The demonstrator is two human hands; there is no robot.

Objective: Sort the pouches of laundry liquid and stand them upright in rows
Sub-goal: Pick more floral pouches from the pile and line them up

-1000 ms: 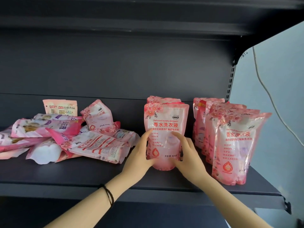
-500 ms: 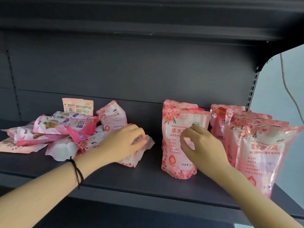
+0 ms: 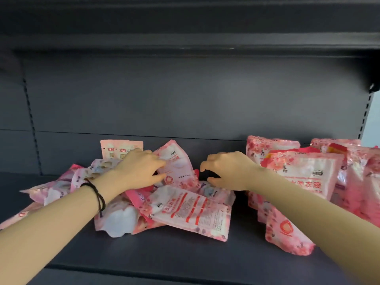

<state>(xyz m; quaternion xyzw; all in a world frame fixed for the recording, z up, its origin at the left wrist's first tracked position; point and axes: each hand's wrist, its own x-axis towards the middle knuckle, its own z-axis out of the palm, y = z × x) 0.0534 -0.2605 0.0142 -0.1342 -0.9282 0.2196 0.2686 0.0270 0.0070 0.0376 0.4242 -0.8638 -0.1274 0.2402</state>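
Note:
A heap of pink laundry pouches (image 3: 191, 210) lies jumbled on the left half of the dark shelf (image 3: 185, 256). One pink flowered pouch (image 3: 176, 163) leans tilted at the back of the heap. My left hand (image 3: 139, 171), a black cord round its wrist, pinches that pouch's left edge between thumb and fingers. My right hand (image 3: 226, 171) hovers just right of it with fingers curved, holding nothing. Right of my hands, pink pouches stand upright in two rows, the nearer row's front pouch (image 3: 298, 192) crossed by my right forearm, the other row (image 3: 359, 182) at the frame edge.
A paler pouch (image 3: 121, 151) stands against the back panel behind the heap. An upper shelf (image 3: 185, 27) hangs low overhead. Bare shelf surface shows along the front edge and between the heap and the standing rows. The shelf upright (image 3: 365, 120) is at the right.
My right hand has left the upright pouch and moved left to the heap. My left hand has reached further back onto the tilted pouch. The view has shifted left and closer.

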